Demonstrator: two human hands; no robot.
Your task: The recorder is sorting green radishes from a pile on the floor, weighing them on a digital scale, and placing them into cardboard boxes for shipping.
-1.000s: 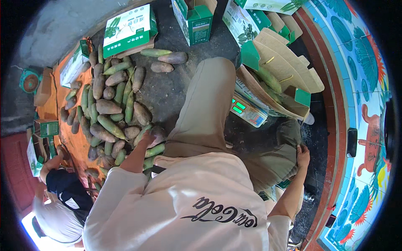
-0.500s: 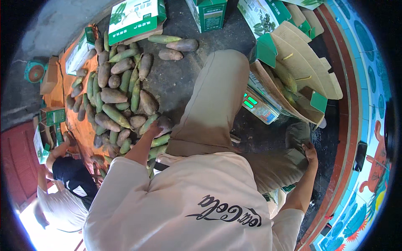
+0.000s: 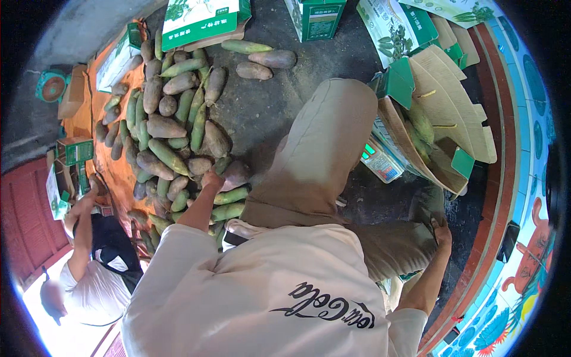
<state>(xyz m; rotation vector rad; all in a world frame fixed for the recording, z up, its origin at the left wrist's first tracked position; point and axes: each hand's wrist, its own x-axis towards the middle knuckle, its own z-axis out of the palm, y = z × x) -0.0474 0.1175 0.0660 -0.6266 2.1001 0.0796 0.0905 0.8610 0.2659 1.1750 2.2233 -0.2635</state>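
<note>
My left hand [image 3: 212, 179] reaches into a heap of long green and purplish-brown radishes [image 3: 165, 127]. It lies between a dark, thick radish [image 3: 237, 172] on its right and a brownish radish [image 3: 199, 165] at its upper left. Its fingertips are hard to make out, so a grip on either one is unclear. On my lower trouser leg [image 3: 429, 205], at the right, rests my right hand [image 3: 441, 231], fingers laid over the cloth, holding nothing. My raised knee [image 3: 348, 98] stands between the heap and an open carton [image 3: 443, 101] with green radishes inside.
A digital scale [image 3: 383, 162] with a lit green display sits by the open carton. White-and-green cartons [image 3: 205, 24] stand at the back. A co-worker [image 3: 98, 262] handles another carton [image 3: 59, 189] at far left. A painted wall [image 3: 529, 149] bounds the right.
My left hand has shifted slightly left, away from the dark thick radish, which now shows more fully. The view has moved a little. My right hand stays on the leg.
</note>
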